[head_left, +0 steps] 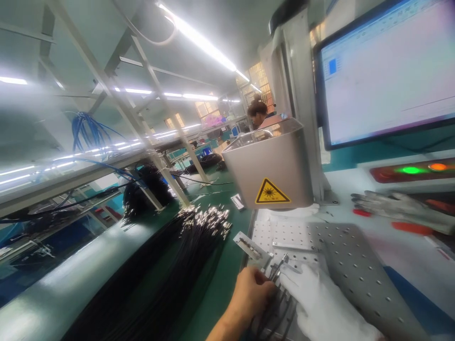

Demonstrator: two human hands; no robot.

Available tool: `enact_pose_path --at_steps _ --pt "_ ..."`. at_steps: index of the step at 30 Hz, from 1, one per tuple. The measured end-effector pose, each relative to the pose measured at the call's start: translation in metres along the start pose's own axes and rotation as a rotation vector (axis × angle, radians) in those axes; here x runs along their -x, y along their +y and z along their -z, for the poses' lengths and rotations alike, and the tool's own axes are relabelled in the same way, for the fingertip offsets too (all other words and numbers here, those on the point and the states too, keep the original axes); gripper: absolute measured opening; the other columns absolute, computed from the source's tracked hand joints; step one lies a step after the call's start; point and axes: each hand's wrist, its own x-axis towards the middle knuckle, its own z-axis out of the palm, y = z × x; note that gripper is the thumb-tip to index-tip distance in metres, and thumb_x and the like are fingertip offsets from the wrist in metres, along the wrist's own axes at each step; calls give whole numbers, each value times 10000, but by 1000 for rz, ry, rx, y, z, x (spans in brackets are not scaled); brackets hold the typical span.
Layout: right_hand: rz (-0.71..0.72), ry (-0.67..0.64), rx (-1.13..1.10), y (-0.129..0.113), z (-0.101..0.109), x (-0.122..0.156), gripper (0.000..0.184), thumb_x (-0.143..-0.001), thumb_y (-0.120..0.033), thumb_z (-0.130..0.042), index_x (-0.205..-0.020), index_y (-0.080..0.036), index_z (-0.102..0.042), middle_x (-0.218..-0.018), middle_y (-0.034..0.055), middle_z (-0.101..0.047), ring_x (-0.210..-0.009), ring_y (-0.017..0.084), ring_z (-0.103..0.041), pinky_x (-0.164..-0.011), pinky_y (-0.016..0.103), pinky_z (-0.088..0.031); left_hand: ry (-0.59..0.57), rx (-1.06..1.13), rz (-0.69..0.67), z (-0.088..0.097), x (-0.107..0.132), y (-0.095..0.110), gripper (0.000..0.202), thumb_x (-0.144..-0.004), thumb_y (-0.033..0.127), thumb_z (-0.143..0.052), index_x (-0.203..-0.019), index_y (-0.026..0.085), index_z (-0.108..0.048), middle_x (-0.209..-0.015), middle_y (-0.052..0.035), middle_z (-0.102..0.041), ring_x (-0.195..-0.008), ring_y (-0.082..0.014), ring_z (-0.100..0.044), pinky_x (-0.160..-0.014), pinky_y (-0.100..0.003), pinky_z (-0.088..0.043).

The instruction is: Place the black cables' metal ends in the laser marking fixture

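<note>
My bare left hand (250, 294) is closed, its thumb and fingers pinching black cables at the front of the perforated metal plate (284, 232). Close against it on the right, my right hand (316, 298) wears a white glove and is closed around the same cables. Metal cable ends (279, 266) stick out between the two hands; how many each hand grips is hidden. Just beyond my left fingers sits a small metal fixture (253, 251) with a slotted block. Further left, a thick bundle of black cables (192, 251) with shiny metal tips lies on the green table.
A grey machine head (268, 166) with a yellow laser warning sign overhangs the plate. To the right are a monitor (387, 76), a lit button panel (412, 169) and a grey glove (394, 210). A shelf frame (156, 175) rises at left. Another person (261, 113) sits behind.
</note>
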Motion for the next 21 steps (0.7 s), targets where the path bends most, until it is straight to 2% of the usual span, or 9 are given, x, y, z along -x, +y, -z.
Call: enact_pose_path --at_steps 4,9,13,17,21 --pt "22 -23 -30 -5 9 -3 698 -663 -188 -515 -1361 -201 -538 -1369 102 -516 -1182 384 -423 -1028 583 -320 -52 2 45 4 4 2 103 -649 182 -588 -578 190 -513 -506 49 -479 -441 -85 -442 -426 -208 -314" --pt "-38 -19 -5 -13 22 -5 612 -620 -150 -531 -1220 -223 -629 -1278 104 -555 -1051 312 -499 -983 495 -367 -65 33 77 -1 1 5 187 -741 211 -560 -569 194 -488 -482 45 -469 -410 -79 -410 -408 -210 -289" --pt "-68 -1 -2 -11 19 -3 610 -638 -131 -523 -1227 -248 -630 -1264 111 -540 -1080 306 -486 -983 471 -361 -44 15 68 -4 -3 -1 237 -773 238 -551 -562 202 -450 -471 46 -454 -404 -81 -396 -409 -219 -263" --pt "-54 -33 -2 -7 14 -3 668 -614 -151 -547 -1272 -249 -604 -1275 121 -522 -1108 328 -469 -994 493 -347 -36 -56 -7 -3 -5 -5 255 -760 318 -580 -559 189 -491 -525 46 -432 -497 -83 -397 -461 -216 -266" --pt "-42 -60 -30 -6 13 -4 664 -624 -194 -537 -1286 -199 -585 -1302 161 -486 -1136 369 -437 -994 535 -335 -4 -208 -35 -4 -4 0 222 -711 241 -568 -511 186 -490 -514 43 -399 -541 -97 -387 -499 -238 -242"
